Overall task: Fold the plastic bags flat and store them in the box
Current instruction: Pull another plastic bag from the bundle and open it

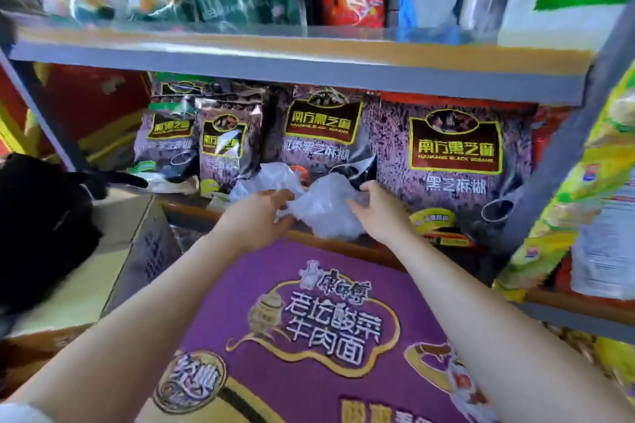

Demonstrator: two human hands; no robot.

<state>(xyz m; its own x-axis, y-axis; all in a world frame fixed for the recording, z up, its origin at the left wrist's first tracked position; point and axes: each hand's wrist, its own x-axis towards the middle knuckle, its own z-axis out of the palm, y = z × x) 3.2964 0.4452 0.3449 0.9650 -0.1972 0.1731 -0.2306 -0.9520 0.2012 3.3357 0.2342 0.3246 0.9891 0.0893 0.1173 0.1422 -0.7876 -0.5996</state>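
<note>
The dark sesame bags [453, 148] on the shelf read 南方黑芝麻 — with 黑芝麻糊 lower down. The purple box [309, 319] reads 康师傅 and 老坛酸菜牛肉面 — other print is too blurred.

A grey metal shelf [309, 74] carries purple sesame-paste packets [453, 154] standing in a row; crumpled clear plastic bags [323, 209] lie before them on the shelf board
</note>
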